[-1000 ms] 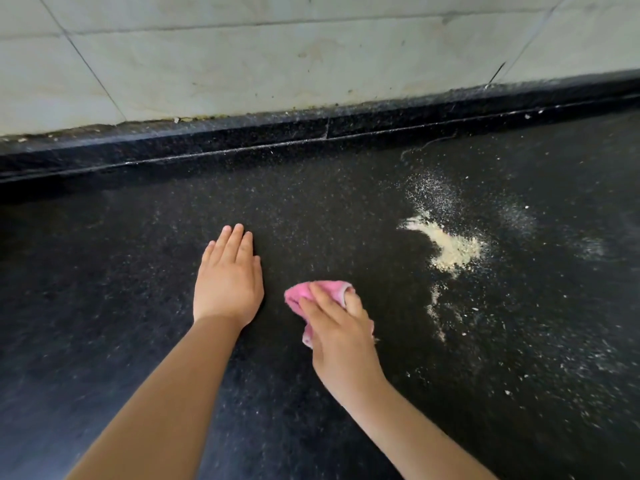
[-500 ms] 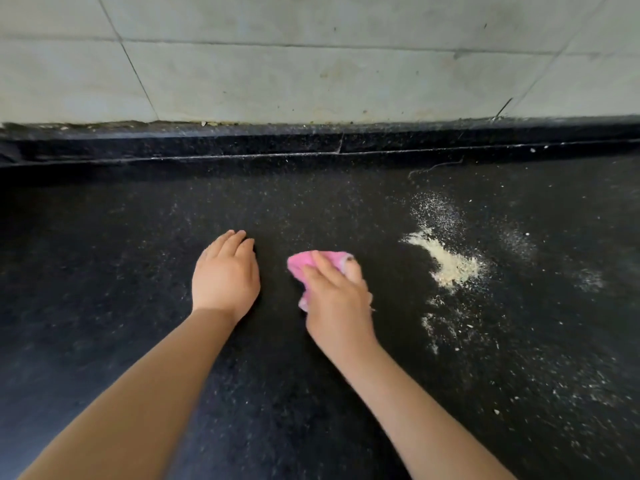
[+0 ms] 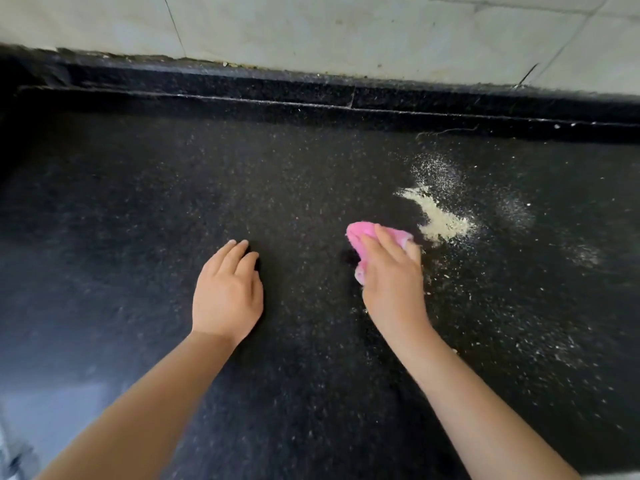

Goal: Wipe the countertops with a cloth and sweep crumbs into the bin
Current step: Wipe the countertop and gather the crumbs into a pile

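A black speckled countertop (image 3: 138,220) fills the view. My right hand (image 3: 393,282) presses a bunched pink cloth (image 3: 363,232) onto it, fingers curled over the cloth, most of which is hidden under the hand. Just right of the cloth lies a pale heap of crumbs (image 3: 440,220), with finer crumbs scattered farther right and toward me. My left hand (image 3: 227,292) rests flat on the counter to the left of the cloth, fingers together and holding nothing. No bin is in view.
A raised black ledge (image 3: 311,95) runs along the back of the counter under a pale tiled wall (image 3: 346,29). Thin scatterings of crumbs (image 3: 519,341) cover the right side. The counter's front edge shows at the lower left corner.
My right hand slid the pink cloth rightward, up to the left edge of the crumb heap. My left hand stayed planted on the counter. The view shifted.
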### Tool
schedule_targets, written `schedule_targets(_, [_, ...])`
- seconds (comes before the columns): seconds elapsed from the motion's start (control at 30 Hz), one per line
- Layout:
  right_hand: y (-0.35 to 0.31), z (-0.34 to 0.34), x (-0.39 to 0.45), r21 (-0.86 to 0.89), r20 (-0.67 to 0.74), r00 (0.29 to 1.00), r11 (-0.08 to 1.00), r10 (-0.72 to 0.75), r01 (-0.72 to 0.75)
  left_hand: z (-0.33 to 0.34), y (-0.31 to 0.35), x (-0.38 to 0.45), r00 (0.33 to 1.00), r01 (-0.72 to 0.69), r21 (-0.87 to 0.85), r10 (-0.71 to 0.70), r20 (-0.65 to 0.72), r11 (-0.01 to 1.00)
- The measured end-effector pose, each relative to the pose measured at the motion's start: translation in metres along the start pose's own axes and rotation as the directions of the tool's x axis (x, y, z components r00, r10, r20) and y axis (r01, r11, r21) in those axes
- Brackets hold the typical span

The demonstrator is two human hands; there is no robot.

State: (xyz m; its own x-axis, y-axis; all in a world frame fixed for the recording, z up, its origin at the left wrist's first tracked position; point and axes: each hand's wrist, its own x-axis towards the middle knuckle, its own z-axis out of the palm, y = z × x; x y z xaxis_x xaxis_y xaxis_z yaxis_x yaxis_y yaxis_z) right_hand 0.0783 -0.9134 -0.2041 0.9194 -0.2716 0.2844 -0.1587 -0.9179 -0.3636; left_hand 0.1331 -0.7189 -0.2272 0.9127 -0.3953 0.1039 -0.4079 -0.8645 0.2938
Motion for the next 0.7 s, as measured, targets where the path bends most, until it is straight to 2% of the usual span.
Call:
schedule_targets(0.1, [-0.041, 0.004, -0.049, 0.051, 0.076, 0.98, 0.983, -0.182, 0.179, 0.001, 0.014, -0.026, 0.995, 0.102, 0.002, -0.102, 0.012, 0.995])
schedule_targets(0.2, [-0.038, 0.01, -0.071, 0.023, 0.18, 0.954, 0.97, -0.241, 0.241, 0.002, 0.019, -0.046, 0.982, 0.191, 0.017, -0.191, 0.002, 0.981])
schedule_targets(0.27, [-0.013, 0.01, -0.065, 0.023, 0.216, 0.953, 0.977, -0.214, 0.214, 0.004, 0.021, -0.057, 0.978, 0.208, 0.042, -0.208, 0.007, 0.977])
schedule_targets(0.37, [0.028, -0.003, -0.035, -0.007, 0.227, 0.973, 0.999, -0.042, 0.045, 0.005, 0.024, -0.059, 0.966, 0.256, 0.049, -0.257, 0.008, 0.965])
schedule_targets(0.43, [0.045, -0.013, -0.018, -0.009, 0.204, 0.979, 1.0, 0.019, -0.018, 0.004, 0.028, -0.058, 0.959, 0.285, 0.046, -0.285, 0.004, 0.958])
schedule_targets(0.47, [0.046, -0.018, -0.016, 0.013, 0.166, 0.986, 1.0, 0.0, -0.003, 0.004, 0.029, -0.057, 0.957, 0.288, 0.043, -0.289, 0.004, 0.957])
schedule_targets(0.53, [0.038, -0.019, -0.025, 0.07, 0.092, 0.988, 0.99, -0.125, 0.119, 0.003, 0.029, -0.057, 0.952, 0.303, 0.048, -0.304, 0.018, 0.952])
schedule_targets(0.63, [0.009, -0.012, -0.062, 0.157, 0.137, 0.944, 0.947, -0.301, 0.28, 0.004, 0.028, -0.059, 0.949, 0.314, 0.041, -0.314, 0.008, 0.949])
schedule_targets(0.7, [-0.002, -0.008, -0.08, 0.142, 0.169, 0.906, 0.919, -0.388, 0.368, 0.003, 0.029, -0.058, 0.951, 0.31, 0.039, -0.31, -0.001, 0.95])
